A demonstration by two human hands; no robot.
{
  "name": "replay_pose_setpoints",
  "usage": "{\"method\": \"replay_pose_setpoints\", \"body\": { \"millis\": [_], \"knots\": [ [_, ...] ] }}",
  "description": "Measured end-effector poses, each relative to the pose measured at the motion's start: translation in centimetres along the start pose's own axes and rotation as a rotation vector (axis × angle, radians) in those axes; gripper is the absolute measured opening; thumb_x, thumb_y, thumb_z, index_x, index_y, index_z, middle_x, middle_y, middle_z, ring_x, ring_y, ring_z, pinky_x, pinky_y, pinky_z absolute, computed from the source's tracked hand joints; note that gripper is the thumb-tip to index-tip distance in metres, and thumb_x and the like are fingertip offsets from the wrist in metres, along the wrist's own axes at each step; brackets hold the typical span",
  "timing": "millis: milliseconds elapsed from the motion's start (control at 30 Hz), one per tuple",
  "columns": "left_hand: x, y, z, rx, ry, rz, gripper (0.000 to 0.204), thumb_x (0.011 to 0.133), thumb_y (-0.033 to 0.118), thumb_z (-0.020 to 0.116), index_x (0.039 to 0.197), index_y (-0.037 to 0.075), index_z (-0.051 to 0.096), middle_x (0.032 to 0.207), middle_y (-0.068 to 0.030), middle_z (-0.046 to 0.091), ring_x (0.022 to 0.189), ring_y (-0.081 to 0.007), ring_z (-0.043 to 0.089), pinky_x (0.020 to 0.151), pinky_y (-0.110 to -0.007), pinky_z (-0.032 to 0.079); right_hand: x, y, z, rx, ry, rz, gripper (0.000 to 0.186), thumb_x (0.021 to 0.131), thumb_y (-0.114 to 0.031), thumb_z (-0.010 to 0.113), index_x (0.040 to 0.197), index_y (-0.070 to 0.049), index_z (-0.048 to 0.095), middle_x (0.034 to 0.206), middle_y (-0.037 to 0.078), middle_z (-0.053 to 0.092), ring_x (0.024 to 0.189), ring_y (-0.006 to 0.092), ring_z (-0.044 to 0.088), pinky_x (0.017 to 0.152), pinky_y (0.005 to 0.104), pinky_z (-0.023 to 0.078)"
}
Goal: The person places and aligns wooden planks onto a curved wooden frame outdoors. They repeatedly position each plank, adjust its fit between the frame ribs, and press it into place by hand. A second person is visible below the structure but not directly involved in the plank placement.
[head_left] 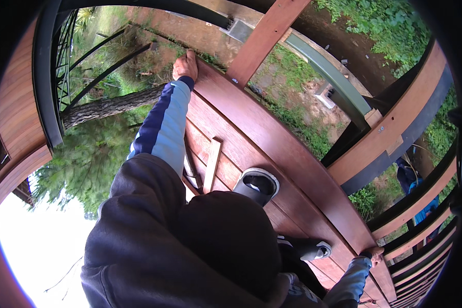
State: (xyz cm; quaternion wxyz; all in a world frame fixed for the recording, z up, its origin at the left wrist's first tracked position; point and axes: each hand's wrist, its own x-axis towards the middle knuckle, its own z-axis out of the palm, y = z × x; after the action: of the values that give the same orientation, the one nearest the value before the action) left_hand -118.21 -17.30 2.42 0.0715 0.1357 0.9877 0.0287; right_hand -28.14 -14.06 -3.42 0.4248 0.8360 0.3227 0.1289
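Outdoors, on a raised wooden deck (pixel 272 169) running diagonally from upper centre to lower right of the frame, with grass, bare soil and a tree trunk (pixel 113 107) showing below its edge. Both hands are gripping the outermost long reddish plank (pixel 292 149): the left hand (pixel 185 65), at upper centre, is curling its fingers over the plank's far end; the right hand (pixel 373 252), at lower right, is clasping the same edge, though how tightly its fingers are closing cannot be told at this size. A dark hooded top and two boots (pixel 256 186) are filling the lower centre. A short pale wood strip (pixel 212 164) is lying loose on the boards beside the left sleeve. Judgement: the plank is looking long, stiff and fairly heavy, its smooth finish possibly slick if damp; holding it near both ends, as now, seems the sound way to keep it from sagging or twisting. Rails (pixel 395 123) are crossing at right.
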Motion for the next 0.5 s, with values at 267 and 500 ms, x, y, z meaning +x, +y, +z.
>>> {"method": "replay_pose_setpoints", "body": {
  "millis": [267, 500],
  "knots": [
    [0.6, -0.7, 0.6, -0.021, 0.013, 0.076, 0.06, 0.093, 0.051, 0.028, 0.108, 0.005, 0.064, 0.108, -0.0261, 0.06, 0.105, -0.0432, 0.054, 0.091, -0.047, 0.043, -0.5, 0.1, 0.1, -0.008, 0.011, -0.011, 0.021, 0.094, -0.032, 0.04, 0.115, -0.036, 0.043, 0.124, 0.017, 0.032, 0.105, 0.0408, 0.044, 0.082, 0.0493, 0.042],
    [1.2, -1.1, 0.8, 0.029, 0.039, 0.079, 0.075, 0.093, 0.059, 0.023, 0.101, -0.003, 0.065, 0.105, -0.0299, 0.06, 0.105, -0.0448, 0.054, 0.091, -0.048, 0.042, -0.1, 0.1, 1.4, 0.061, 0.07, 0.0, 0.02, 0.092, -0.033, 0.042, 0.112, -0.032, 0.045, 0.119, 0.017, 0.033, 0.1, 0.0398, 0.045, 0.08, 0.0485, 0.042]
  ]
}}
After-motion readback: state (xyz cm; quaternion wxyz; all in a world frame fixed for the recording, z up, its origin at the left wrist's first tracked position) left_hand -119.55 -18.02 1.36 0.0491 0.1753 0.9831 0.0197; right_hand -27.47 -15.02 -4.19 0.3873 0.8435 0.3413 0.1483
